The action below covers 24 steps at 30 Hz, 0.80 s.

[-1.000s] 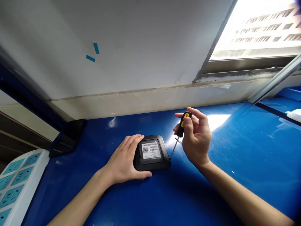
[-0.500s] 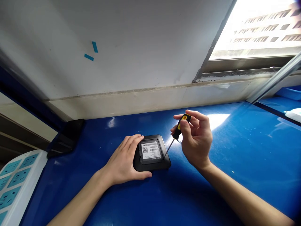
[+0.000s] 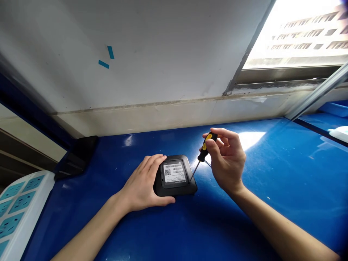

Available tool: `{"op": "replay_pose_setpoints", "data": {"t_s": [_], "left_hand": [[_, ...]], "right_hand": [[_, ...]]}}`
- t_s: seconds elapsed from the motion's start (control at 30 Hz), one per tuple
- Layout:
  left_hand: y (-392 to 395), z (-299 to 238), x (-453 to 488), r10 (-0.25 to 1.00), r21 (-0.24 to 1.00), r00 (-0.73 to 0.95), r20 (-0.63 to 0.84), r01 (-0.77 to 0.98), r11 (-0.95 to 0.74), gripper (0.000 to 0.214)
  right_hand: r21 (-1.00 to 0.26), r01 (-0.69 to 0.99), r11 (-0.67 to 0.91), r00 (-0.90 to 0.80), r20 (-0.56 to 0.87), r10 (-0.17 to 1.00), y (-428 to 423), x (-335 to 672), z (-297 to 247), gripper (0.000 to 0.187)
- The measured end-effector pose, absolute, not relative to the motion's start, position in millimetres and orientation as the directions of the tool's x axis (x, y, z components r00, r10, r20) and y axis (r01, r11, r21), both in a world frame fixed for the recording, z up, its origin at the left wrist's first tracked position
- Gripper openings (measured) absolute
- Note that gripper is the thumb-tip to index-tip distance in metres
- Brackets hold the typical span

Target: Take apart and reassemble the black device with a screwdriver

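A flat black square device (image 3: 178,190) with rounded corners lies on the blue tabletop, a white label (image 3: 174,172) with a QR code and barcodes on its upper face. My left hand (image 3: 144,183) grips it from the left, fingers on the far edge and thumb along the near edge. In my right hand (image 3: 227,157) is a screwdriver (image 3: 208,145) with a black and yellow handle, pinched between thumb and fingers. Its thin shaft slants down to the left, and the tip meets the device near the right corner of the recessed label area. What the tip touches is too small to make out.
At the left edge stands a white power strip (image 3: 45,188) with teal sockets. Behind it lies a dark glossy object (image 3: 78,156). A pale wall (image 3: 163,121) bounds the back of the blue table (image 3: 272,174); a metal post (image 3: 318,92) rises at the right.
The screwdriver handle has turned in my right fingers, showing more of its yellow side, and tilts slightly left. My left hand and the device stay in place.
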<state>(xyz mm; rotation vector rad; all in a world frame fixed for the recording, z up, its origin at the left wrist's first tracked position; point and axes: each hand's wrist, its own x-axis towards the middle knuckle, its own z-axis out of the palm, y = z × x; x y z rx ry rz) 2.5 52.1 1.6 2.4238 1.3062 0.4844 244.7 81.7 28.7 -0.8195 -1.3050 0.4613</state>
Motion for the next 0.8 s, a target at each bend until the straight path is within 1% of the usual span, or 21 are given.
{"op": "replay_pose_setpoints", "data": {"t_s": [0.2,0.33,0.47,0.6,0.7,0.8], "left_hand": [[52.4,1.0,2.3,0.841,0.449,0.523,0.136,0.724,-0.523,0.107],[50.7,2.2,1.8,0.839,0.449,0.521,0.155,0.72,-0.53,0.105],[51.1,3.9,2.4,0.837,0.454,0.523,0.163,0.713,-0.534,0.104],[52.1,4.0,3.1,0.833,0.452,0.526,0.172,0.709,-0.541,0.104],[51.9,3.9,3.1,0.833,0.444,0.528,0.166,0.714,-0.541,0.104],[51.6,4.3,3.1,0.835,0.438,0.525,0.162,0.72,-0.538,0.103]], "right_hand": [[-0.787,0.14,0.601,0.283,0.614,0.737,82.9,243.1,31.9,0.016],[-0.815,0.127,0.566,0.262,0.578,0.773,80.6,244.2,31.7,0.024],[-0.836,0.075,0.544,0.239,0.545,0.804,80.1,245.8,31.2,0.021],[-0.834,0.128,0.537,0.251,0.551,0.796,82.8,246.8,32.5,0.022],[-0.832,0.161,0.531,0.28,0.555,0.784,84.2,246.9,34.1,0.018],[-0.842,0.15,0.519,0.29,0.539,0.791,84.0,246.4,34.8,0.018]]}}
